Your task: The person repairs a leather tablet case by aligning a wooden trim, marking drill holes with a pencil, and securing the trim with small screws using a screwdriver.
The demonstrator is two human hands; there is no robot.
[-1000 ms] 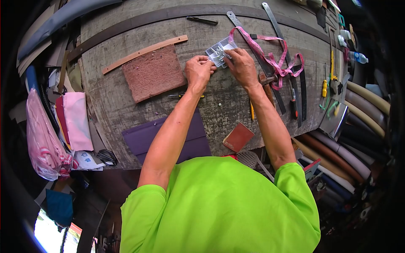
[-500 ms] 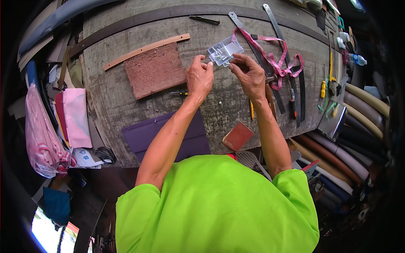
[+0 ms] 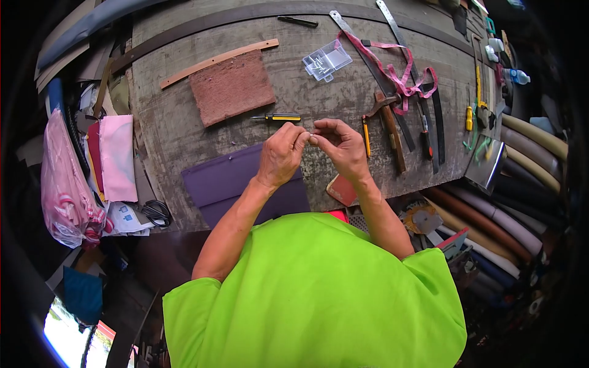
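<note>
My left hand (image 3: 283, 154) and my right hand (image 3: 341, 148) meet above the table's near part, thumbs and forefingers pinched around something tiny and pale between them, too small to name. Beyond them lies an open clear plastic box (image 3: 327, 60) with small metallic pieces inside. A yellow and black screwdriver (image 3: 279, 116) rests just past my left hand. Partly under my left hand and forearm is a dark purple folded piece (image 3: 245, 184). A small red-brown piece (image 3: 342, 189) shows beside my right wrist.
A reddish rough slab (image 3: 233, 88) lies under a tan strip (image 3: 221, 62). To the right are a hammer (image 3: 391, 132), a pink tape (image 3: 402, 83), metal rulers (image 3: 392, 23) and an orange pen-like tool (image 3: 366, 137). Material rolls (image 3: 534, 144) stick out at the right edge.
Both hands have drawn back from the clear box toward my body and come together at the fingertips. The screwdriver and the hammer now show more fully.
</note>
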